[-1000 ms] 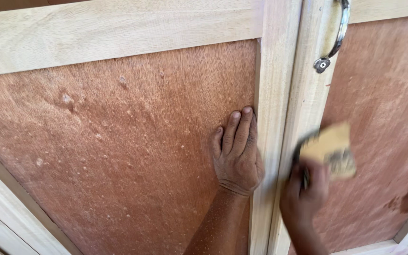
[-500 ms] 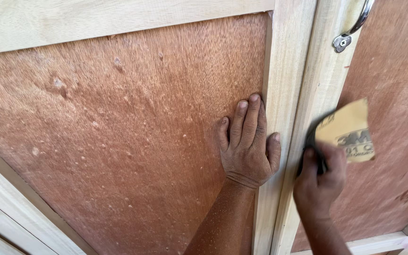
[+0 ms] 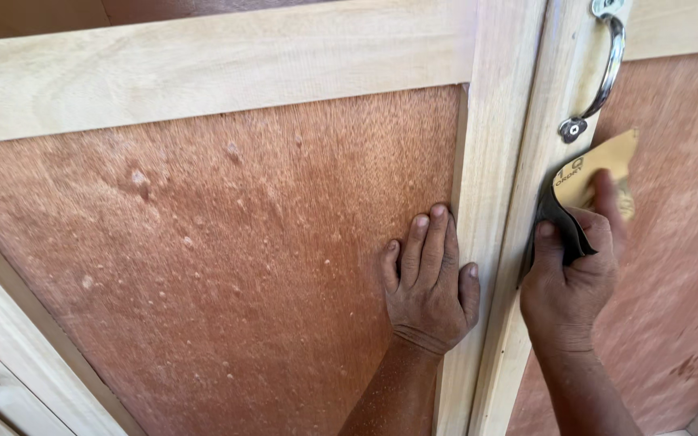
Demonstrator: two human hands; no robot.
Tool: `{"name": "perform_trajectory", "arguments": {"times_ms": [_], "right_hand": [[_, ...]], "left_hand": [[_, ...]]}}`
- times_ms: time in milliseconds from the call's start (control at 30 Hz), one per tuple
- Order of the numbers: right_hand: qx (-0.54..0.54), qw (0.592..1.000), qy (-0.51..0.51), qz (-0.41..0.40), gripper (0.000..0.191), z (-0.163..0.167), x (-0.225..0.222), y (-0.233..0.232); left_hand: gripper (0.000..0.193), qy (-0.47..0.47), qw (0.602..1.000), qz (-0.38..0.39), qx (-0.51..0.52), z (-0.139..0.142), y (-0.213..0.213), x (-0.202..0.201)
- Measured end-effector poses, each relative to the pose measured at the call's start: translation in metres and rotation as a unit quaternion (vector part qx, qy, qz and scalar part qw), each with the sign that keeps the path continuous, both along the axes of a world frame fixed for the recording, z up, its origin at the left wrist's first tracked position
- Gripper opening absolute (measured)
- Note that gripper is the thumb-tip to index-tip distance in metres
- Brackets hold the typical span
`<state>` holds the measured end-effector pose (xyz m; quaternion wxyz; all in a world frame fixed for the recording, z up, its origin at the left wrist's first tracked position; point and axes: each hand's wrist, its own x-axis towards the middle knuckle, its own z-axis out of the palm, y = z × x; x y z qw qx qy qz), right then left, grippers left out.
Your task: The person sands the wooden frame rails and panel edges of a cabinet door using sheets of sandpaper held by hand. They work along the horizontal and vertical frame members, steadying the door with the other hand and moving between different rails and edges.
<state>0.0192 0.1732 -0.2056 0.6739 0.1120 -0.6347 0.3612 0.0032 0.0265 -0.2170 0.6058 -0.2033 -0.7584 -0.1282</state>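
Observation:
My left hand (image 3: pixel 428 282) lies flat on the reddish-brown plywood panel (image 3: pixel 228 266) of a cabinet door, fingers together, thumb against the pale wooden stile (image 3: pixel 482 161). My right hand (image 3: pixel 571 278) grips a folded sheet of sandpaper (image 3: pixel 587 182), tan on the back and dark on the grit side, and presses it against the pale stile of the neighbouring door (image 3: pixel 539 161), just below the metal handle (image 3: pixel 603 77).
A pale wooden top rail (image 3: pixel 203 77) runs across above the panel. A second reddish panel (image 3: pixel 680 242) lies to the right. More pale framing (image 3: pixel 10 355) slants at the lower left. Small raised specks dot the left panel.
My right hand with the sandpaper has moved up along the stile toward the handle. My left hand has stayed flat on the panel. The view has shifted slightly.

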Motion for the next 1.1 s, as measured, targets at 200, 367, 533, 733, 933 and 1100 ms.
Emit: {"name": "perform_trajectory", "arguments": {"times_ms": [200, 367, 533, 733, 933, 1100], "right_hand": [[-0.064, 0.993, -0.064, 0.072, 0.031, -0.066, 0.030, -0.030], [-0.091, 0.986, -0.133, 0.049, 0.054, -0.011, 0.009, 0.002], [-0.102, 0.975, -0.165, 0.107, 0.046, 0.051, -0.001, 0.024], [-0.210, 0.925, -0.101, 0.301, 0.020, -0.030, 0.027, -0.004], [-0.282, 0.935, -0.062, 0.206, 0.019, 0.053, -0.008, 0.007], [-0.153, 0.962, -0.225, -0.024, 0.023, 0.063, 0.019, -0.001]], "left_hand": [[0.059, 0.020, 1.000, -0.004, 0.010, -0.002, 0.004, -0.004], [0.061, 0.018, 1.000, 0.007, 0.003, -0.005, 0.005, -0.008], [0.062, 0.007, 1.000, 0.018, -0.014, -0.007, 0.004, -0.011], [0.061, 0.001, 1.000, 0.014, -0.007, -0.008, 0.006, -0.013], [0.064, -0.006, 0.999, 0.030, -0.017, -0.012, 0.006, -0.013], [0.064, -0.008, 0.999, 0.042, -0.029, -0.013, 0.006, -0.014]]}}
